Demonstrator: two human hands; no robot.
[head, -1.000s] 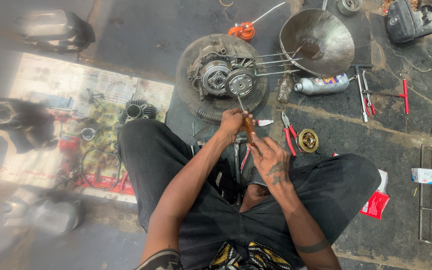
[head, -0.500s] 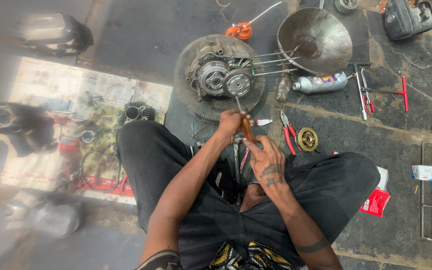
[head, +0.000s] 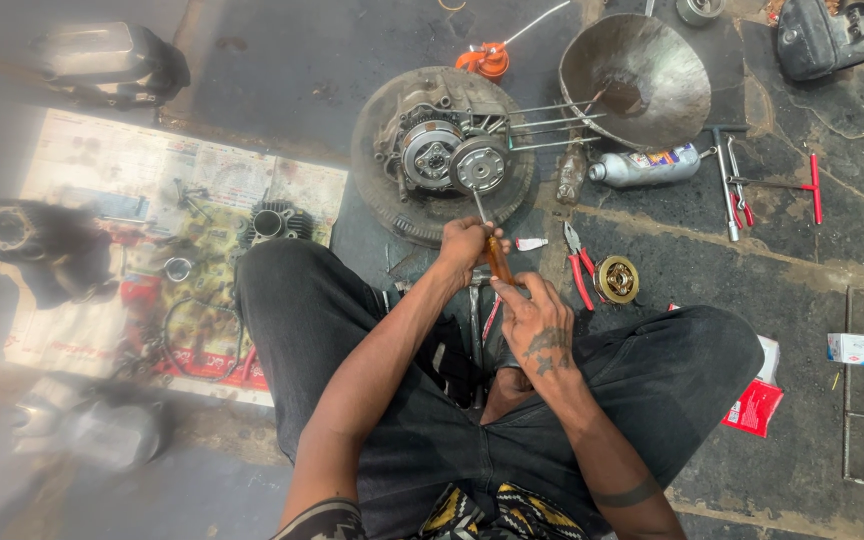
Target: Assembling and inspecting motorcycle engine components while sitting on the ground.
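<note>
I sit cross-legged on the ground in black trousers. My left hand (head: 465,248) is closed round the top of a screwdriver with an amber handle (head: 499,263). Its metal shaft runs up to the round clutch part of an engine block (head: 447,155), which rests on a worn round disc (head: 377,190). My right hand (head: 535,322) grips the lower end of the same handle, fingers curled against it. Both hands are just below the engine.
Red-handled pliers (head: 579,266) and a brass-coloured round part (head: 617,279) lie right of my hands. A metal bowl (head: 635,68), a grey bottle (head: 647,167), T-handle tools (head: 810,186) and an orange oil can (head: 487,59) lie beyond. Engine parts sit on newspaper (head: 122,190) at left.
Both hands stay on the screwdriver at the engine, with only a slight shift of the right hand down the handle. The view has barely moved.
</note>
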